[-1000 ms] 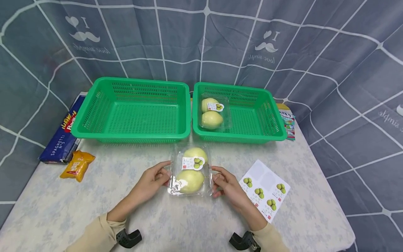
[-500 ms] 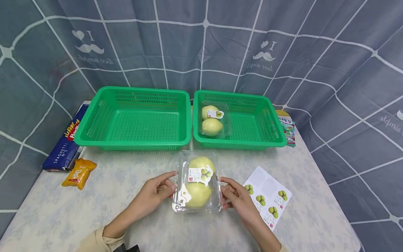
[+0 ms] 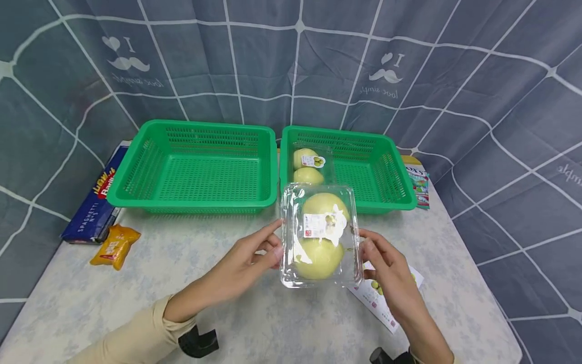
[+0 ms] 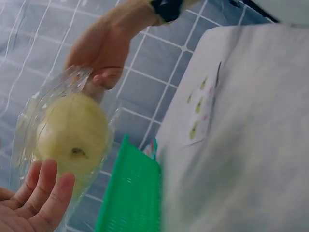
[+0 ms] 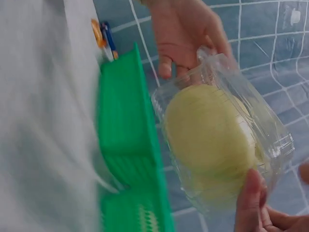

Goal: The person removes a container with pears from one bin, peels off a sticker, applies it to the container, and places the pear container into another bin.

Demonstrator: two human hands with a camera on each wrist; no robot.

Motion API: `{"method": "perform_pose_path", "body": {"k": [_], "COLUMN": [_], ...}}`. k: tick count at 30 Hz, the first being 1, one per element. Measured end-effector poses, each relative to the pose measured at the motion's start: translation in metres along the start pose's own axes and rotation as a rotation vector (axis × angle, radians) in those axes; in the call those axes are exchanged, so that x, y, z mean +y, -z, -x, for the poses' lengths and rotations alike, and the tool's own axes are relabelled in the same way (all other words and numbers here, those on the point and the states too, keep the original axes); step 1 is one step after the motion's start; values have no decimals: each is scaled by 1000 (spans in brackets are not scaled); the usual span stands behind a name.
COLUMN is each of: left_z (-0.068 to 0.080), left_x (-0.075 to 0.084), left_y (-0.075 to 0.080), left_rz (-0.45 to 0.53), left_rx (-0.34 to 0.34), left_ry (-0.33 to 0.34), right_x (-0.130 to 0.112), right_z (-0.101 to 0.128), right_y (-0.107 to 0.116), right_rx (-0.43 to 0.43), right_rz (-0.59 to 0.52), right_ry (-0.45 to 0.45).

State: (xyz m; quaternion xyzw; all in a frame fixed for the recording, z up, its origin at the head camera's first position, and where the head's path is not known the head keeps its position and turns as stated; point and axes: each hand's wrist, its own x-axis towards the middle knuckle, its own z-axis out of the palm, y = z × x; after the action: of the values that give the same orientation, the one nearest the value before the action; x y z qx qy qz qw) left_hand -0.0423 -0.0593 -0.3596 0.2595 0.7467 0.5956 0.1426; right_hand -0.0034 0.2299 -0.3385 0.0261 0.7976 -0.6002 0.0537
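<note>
Between both hands a clear plastic clamshell box [image 3: 291,275] is held up off the table, with two pale yellow-green pears [image 3: 318,258] inside and a white pear sticker [image 3: 313,226] on its lid. My left hand [image 3: 250,260] grips its left side, and my right hand [image 3: 388,268] pinches its right side. In the left wrist view a pear [image 4: 72,133] shows through the plastic from below. A second packed box [image 3: 328,156] with two pears and a sticker sits at the left end of the right green basket [image 3: 391,199].
A left green basket [image 3: 195,203] stands beside the right one. At far left lie a blue spaghetti box [image 3: 91,215] and an orange snack packet [image 3: 115,246]. Snack packets [image 3: 419,184] are at the right basket's edge. A sticker sheet [image 3: 375,303] lies partly under my right hand.
Both hands have lifted the pear box off the table and moved it to the right. It now overlaps the front of the right basket in the head view.
</note>
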Motion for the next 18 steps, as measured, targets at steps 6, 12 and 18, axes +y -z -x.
{"method": "perform_pose_path", "body": {"k": [6, 12, 18], "left_z": [-49, -108, -163], "left_x": [24, 31, 23], "left_y": [3, 3, -6], "left_rz": [-98, -176, -144], "left_rx": [-23, -20, -30], "left_ry": [3, -12, 70], "right_x": [-15, -24, -23], "right_z": [-19, -57, -100], "right_y": [25, 53, 79], "right_rx": [-46, -35, 13], "right_rz": [69, -114, -236], "right_ry": [85, -30, -104]}}
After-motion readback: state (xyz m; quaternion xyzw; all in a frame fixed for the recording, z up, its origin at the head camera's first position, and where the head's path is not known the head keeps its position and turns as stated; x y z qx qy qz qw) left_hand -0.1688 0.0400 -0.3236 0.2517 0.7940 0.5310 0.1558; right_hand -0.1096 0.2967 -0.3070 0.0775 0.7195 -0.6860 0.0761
